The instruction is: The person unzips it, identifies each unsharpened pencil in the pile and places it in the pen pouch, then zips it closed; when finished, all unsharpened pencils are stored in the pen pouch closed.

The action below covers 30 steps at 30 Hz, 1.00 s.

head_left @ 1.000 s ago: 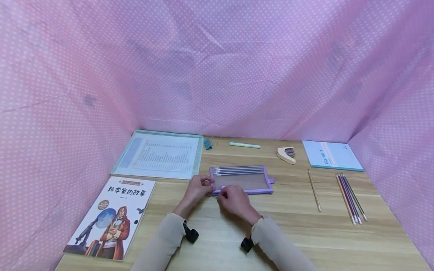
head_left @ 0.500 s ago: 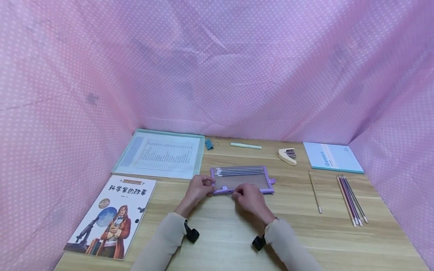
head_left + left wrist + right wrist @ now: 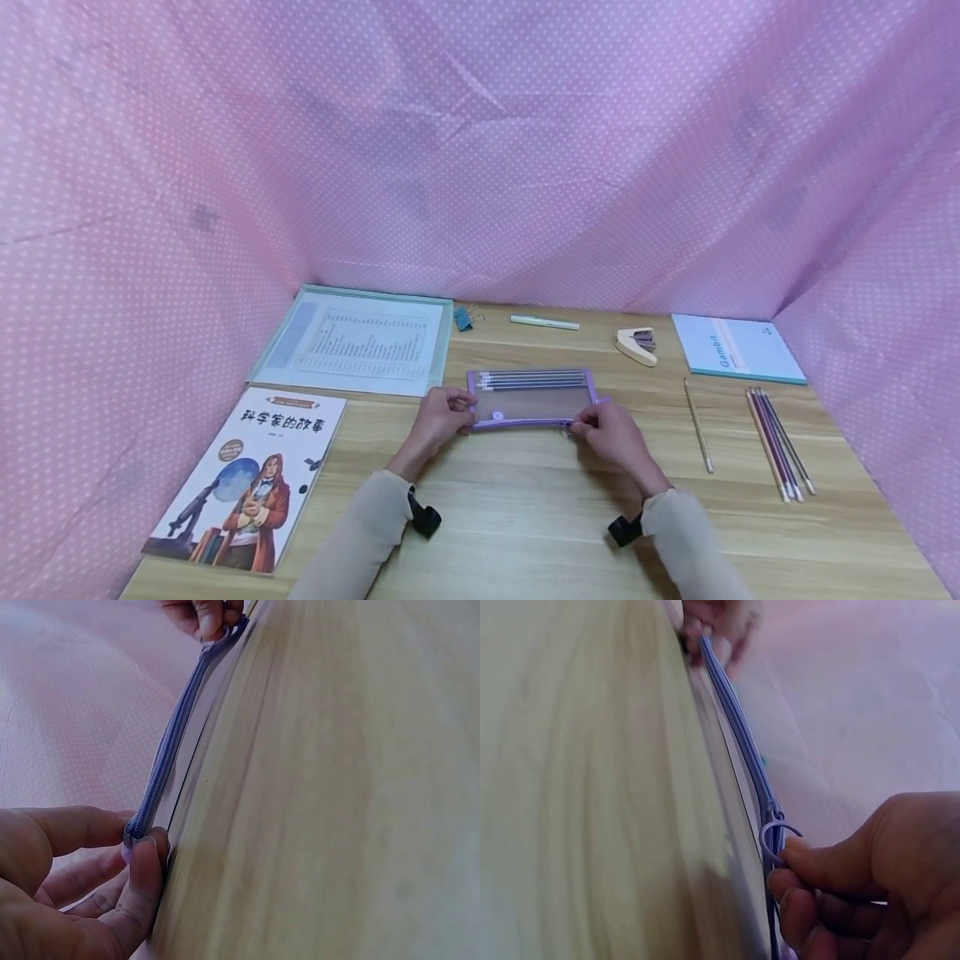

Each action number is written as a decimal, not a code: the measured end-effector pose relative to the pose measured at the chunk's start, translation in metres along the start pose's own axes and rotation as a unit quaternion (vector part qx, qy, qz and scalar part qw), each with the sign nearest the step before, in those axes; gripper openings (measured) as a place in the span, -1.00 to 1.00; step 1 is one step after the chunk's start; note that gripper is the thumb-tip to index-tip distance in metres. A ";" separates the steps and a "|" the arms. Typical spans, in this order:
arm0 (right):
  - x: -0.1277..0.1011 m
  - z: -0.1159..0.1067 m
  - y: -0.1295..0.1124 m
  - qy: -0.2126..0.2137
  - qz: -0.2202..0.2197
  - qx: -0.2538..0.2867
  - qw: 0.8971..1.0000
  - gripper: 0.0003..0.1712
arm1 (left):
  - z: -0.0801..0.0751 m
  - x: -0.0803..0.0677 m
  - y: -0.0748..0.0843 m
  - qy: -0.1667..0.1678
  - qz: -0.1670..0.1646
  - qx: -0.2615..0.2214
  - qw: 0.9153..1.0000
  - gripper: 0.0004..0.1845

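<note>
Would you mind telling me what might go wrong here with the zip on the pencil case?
The right hand pinches only the thin ring pull, so it may slip free. The left hand grips just one corner of the pencil case, so the case could skid across the table.

Head view: looked forward and down from above the person's arms, far enough to take in the whole tabletop [image 3: 525,517] and the pink dotted cloth [image 3: 480,150] walling it.
Left wrist view: sat low and very near the left hand [image 3: 67,892], facing along the pencil case [image 3: 169,750] edge toward the other hand.
Right wrist view: sat just as low and close behind the right hand [image 3: 855,885], facing the opposite way along that edge.
Shared: all three showed the pencil case; each wrist view caught the opposite hand at its far end.
</note>
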State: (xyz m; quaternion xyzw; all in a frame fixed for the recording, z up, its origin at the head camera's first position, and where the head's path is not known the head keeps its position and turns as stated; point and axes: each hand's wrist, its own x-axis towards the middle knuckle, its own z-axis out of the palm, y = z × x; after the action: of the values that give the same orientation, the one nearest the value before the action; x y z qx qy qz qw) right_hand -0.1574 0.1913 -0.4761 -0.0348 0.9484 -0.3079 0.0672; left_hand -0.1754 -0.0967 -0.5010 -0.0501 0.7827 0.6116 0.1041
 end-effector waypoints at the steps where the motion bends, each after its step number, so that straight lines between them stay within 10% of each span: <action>1: -0.001 -0.004 0.004 0.003 0.003 -0.002 1.000 -0.91 | 0.000 0.000 0.000 0.001 -0.001 0.001 1.000 -0.74; 13: -0.010 -0.035 0.049 -0.006 0.062 0.004 0.998 -0.84 | -0.006 -0.002 0.000 -0.009 -0.006 0.001 1.000 -0.71; 30: -0.018 -0.032 0.055 -0.033 0.011 -0.004 0.999 -0.87 | -0.005 -0.006 0.003 0.003 -0.001 0.027 1.000 -0.72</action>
State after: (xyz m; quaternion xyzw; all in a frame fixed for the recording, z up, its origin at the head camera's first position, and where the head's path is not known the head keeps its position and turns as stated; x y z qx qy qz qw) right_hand -0.1463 0.2564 -0.4806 -0.0343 0.9474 -0.3016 0.1016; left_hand -0.1705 -0.1011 -0.4961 -0.0499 0.7991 0.5900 0.1042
